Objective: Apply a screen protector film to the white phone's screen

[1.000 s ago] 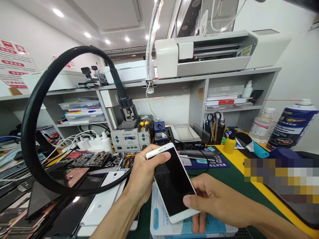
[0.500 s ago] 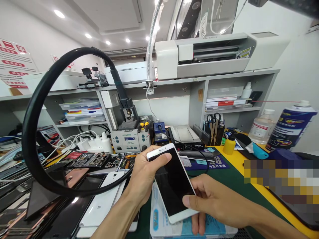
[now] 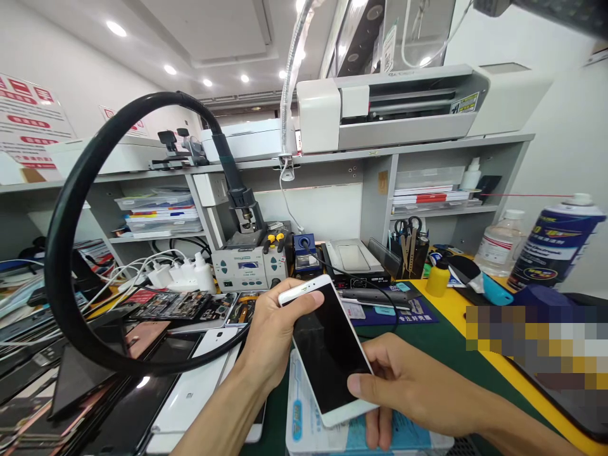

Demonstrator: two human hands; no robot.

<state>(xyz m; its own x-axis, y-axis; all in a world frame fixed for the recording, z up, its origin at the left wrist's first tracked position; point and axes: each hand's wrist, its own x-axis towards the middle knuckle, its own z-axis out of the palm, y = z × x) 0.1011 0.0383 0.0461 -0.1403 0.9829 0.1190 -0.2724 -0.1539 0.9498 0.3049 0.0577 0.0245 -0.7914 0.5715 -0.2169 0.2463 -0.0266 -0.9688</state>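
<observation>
Both my hands hold a white smartphone (image 3: 327, 351) with a dark screen, tilted and facing me. My left hand (image 3: 270, 332) grips its upper left side, with the thumb lying on the front near the top edge. At the lower right, my right hand (image 3: 399, 380) is closed on the phone, its thumb on the bottom of the screen and its other fingers partly hidden behind. Beneath the phone lies a white and blue box (image 3: 298, 405) on the green mat (image 3: 446, 354). A white phone back (image 3: 190, 386) lies left of my left forearm.
A black hose (image 3: 54, 253) loops from the rework station (image 3: 240, 269) across the left side. Several phone parts (image 3: 173, 305) crowd the left. On the right stand a yellow bottle (image 3: 437, 278), a clear bottle (image 3: 498, 244) and a blue spray can (image 3: 553, 244). Shelves (image 3: 456, 147) close the back.
My hands and the phone stay nearly in place. A small green light now shows at the phone's top edge. The whole view has shifted very slightly.
</observation>
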